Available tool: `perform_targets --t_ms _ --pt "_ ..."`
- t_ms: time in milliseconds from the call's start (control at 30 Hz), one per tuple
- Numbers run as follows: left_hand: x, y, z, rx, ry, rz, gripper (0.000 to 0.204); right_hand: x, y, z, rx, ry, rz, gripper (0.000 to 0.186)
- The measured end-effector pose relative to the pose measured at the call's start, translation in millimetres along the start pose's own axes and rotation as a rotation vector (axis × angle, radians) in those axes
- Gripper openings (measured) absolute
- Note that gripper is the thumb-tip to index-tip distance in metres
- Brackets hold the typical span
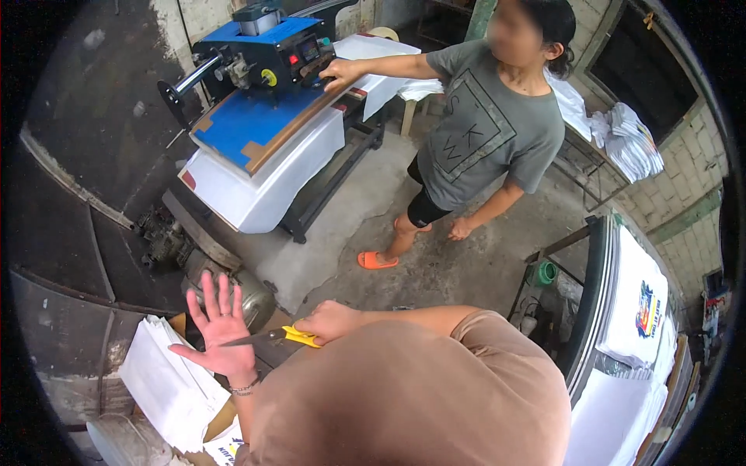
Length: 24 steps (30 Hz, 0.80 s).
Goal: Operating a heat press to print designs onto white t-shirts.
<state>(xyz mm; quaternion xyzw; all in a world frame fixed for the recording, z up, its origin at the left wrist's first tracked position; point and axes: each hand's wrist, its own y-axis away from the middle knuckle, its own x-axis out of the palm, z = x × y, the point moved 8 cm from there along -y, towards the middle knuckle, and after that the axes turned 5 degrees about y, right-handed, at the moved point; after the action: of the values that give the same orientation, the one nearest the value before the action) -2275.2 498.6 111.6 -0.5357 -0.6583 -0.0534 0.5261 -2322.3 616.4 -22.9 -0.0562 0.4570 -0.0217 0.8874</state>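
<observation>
My left hand (pixel 220 326) is raised with its palm open and fingers spread, a thin bracelet at the wrist; it holds nothing. My right hand (pixel 330 320) grips small yellow-handled snips (pixel 289 335). Their dark blade points left and reaches close to my left palm. Whether the blade touches the palm I cannot tell. My brown-shirted shoulder (pixel 404 396) fills the lower middle and hides what lies beneath it.
Another person in a grey T-shirt (pixel 482 124) and orange sandals stands ahead, one hand on a blue heat press (pixel 249 116) draped with white cloth. A metal motor (pixel 233 283) sits on the floor. White sheets (pixel 167 380) lie lower left, printed white shirts (pixel 641 311) at right.
</observation>
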Motion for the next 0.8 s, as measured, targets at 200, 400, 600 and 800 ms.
perform_targets --t_ms 200,400,600,800 --pt "16.7 25.1 8.9 -0.029 -0.036 0.045 0.092 -13.7 12.3 8.8 -0.096 -0.004 -0.04 0.03" --pt "24.4 43.9 17.1 0.0 -0.039 0.02 0.089 -14.2 25.4 8.9 -0.144 -0.02 0.017 0.029" --pt "29.2 54.4 22.5 -0.017 0.107 -0.041 0.086 -14.7 34.8 9.8 -0.17 -0.009 0.038 0.028" --pt "39.0 58.6 28.6 -0.066 0.288 -0.051 0.079 -17.4 41.1 16.3 -0.205 -0.023 0.059 0.025"
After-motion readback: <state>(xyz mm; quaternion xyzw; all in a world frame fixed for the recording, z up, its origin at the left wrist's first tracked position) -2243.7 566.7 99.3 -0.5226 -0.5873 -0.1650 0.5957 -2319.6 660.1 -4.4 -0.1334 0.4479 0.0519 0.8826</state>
